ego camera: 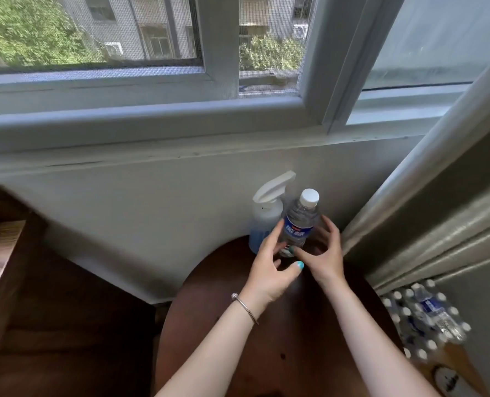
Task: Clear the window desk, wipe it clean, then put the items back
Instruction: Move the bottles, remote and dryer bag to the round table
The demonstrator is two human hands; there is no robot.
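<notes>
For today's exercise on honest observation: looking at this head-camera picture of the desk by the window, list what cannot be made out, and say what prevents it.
Head view only:
- Base of the water bottle: hidden by the left hand and right hand, so grip or contact is unclear.
- Lower spray bottle: partly covered by the water bottle and left hand.
- Water bottle label: too blurred to read.
- Near desk edge: cut off by the frame bottom.
- Pack of bottles: blurred.

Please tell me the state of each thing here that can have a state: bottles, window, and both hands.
water bottle: upright on the round table, white cap on
spray bottle: upright, behind the water bottle, against the wall
left hand: open, fingers beside the water bottle
right hand: open, fingers spread at the water bottle's other side
pack of water bottles: wrapped, on the floor
window: insect screen across it
</notes>
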